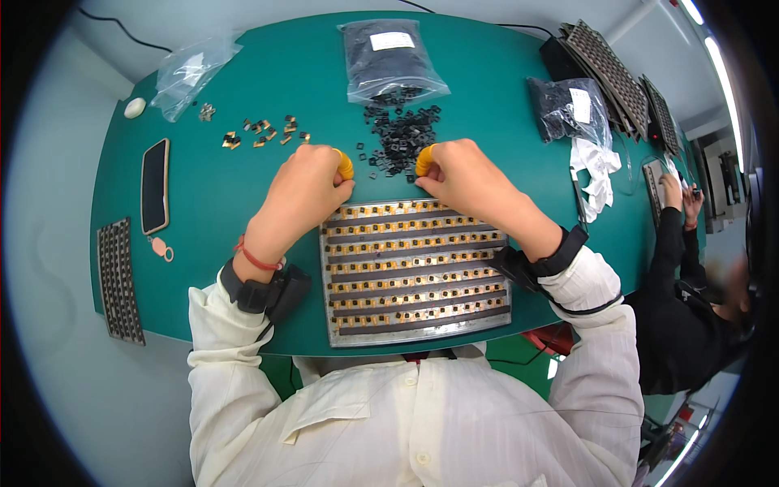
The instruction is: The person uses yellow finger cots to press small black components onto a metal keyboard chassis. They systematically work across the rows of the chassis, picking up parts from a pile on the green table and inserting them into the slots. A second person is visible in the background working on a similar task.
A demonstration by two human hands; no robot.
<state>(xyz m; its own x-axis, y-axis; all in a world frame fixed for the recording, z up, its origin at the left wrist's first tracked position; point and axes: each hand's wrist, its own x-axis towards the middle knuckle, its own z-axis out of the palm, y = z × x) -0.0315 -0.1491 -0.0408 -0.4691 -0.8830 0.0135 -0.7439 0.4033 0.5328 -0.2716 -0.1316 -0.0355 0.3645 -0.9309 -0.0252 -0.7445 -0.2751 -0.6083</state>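
Reaching in from the desk's [487,89] near edge, both hands bend inward with yellow covers [346,167] on fingertips. The left hand [304,185] is at the tray's [422,334] far left corner, thumb and fingers narrow; the right hand [468,177], equally narrow, is beside the heaped black parts [403,138]. Whether either pinches a part, I cannot tell. The tray lies along the desk's near edge, its rows set with gold-and-black pieces [406,262]. A clear bag [389,61] lies at the far edge, beyond the heap; a phone [155,187] lies near the left edge.
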